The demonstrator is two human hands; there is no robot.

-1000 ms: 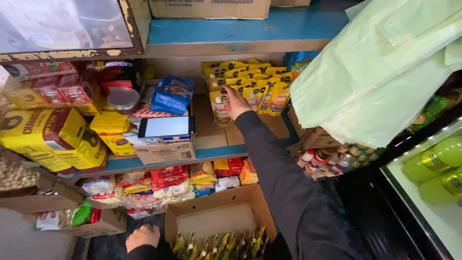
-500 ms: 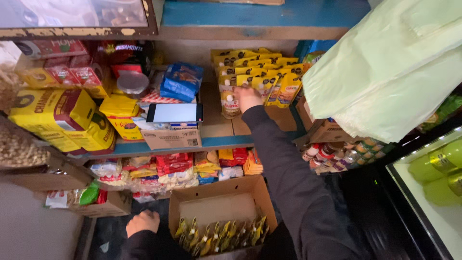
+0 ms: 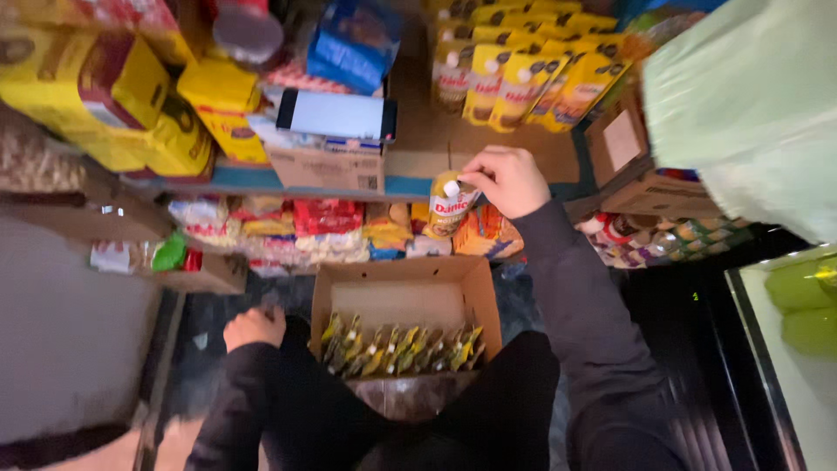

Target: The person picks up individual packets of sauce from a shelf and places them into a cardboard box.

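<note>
Right hand grips yellow pouch (white-capped); cardboard box holds pouches.

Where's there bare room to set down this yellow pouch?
Free: the cardboard box floor behind its row of pouches, and bare shelf board between the phone and the standing yellow pouches. The right hand holds the pouch. Lower shelf packets are crowded.
</note>
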